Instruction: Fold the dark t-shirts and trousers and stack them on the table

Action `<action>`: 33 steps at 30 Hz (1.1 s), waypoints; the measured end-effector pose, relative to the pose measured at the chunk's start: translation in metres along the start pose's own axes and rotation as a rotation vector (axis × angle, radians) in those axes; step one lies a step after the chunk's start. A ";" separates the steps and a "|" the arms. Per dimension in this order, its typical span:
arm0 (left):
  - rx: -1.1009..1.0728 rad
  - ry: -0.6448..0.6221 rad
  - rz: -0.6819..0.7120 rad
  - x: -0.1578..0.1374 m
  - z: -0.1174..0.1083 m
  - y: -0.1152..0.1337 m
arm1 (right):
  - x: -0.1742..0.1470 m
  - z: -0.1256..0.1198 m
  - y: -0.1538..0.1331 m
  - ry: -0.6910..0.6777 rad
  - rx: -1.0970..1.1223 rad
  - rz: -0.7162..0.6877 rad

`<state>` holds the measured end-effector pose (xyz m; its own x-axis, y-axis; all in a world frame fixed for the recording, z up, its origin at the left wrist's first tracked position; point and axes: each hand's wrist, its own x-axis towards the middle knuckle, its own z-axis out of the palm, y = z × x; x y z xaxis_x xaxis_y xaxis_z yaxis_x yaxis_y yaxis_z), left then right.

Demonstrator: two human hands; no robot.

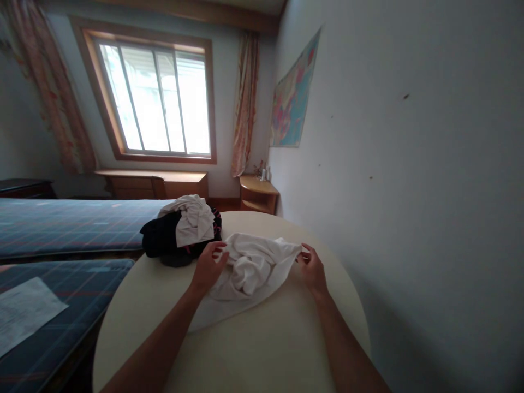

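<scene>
A crumpled white cloth garment (254, 267) lies on the round cream table (262, 349), bunched in its middle with one edge spread toward me. Its exact kind I cannot make out. My right hand (311, 267) pinches its right corner, lifting it slightly. At the garment's upper left edge, my left hand (210, 265) has its fingers curled and pinched on the fabric. Just beyond my left hand sits a heap of black clothes (164, 234) with a crumpled white cloth (192, 215) on top.
Beds with blue plaid mattresses (82, 224) stand to the left, a paper sheet (28, 311) on the nearer one. A white wall (409, 218) rises close on the right. Beyond the table are a small corner shelf (258, 185) and a wooden desk (164, 177) under the window.
</scene>
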<state>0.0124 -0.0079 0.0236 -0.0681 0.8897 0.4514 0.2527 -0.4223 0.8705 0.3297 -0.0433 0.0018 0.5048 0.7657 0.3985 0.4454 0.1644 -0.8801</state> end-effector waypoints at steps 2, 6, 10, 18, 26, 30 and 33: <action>0.096 -0.204 0.115 -0.008 0.001 0.008 | -0.006 0.005 -0.003 -0.068 0.036 -0.036; 0.195 -0.539 0.270 -0.021 0.002 0.017 | -0.022 0.009 -0.015 -0.375 0.081 -0.233; 0.217 -0.533 0.236 -0.020 0.003 0.012 | -0.030 0.009 -0.022 -0.696 -0.042 -0.345; 0.080 -0.163 -0.012 -0.001 -0.003 -0.009 | -0.016 0.000 -0.016 -0.598 -0.141 -0.232; -0.038 -0.016 -0.126 0.006 -0.004 -0.021 | -0.038 0.019 -0.023 -0.832 -0.088 -0.412; -0.026 -0.013 -0.119 0.007 -0.004 -0.022 | -0.034 0.024 -0.024 -0.760 -0.104 -0.399; 0.010 -0.006 -0.111 0.008 -0.006 -0.025 | -0.023 0.017 -0.021 -0.582 -0.138 -0.320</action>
<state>0.0002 0.0086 0.0068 -0.0901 0.9321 0.3509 0.2538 -0.3192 0.9131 0.2968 -0.0536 0.0067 -0.1311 0.9089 0.3958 0.6166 0.3874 -0.6854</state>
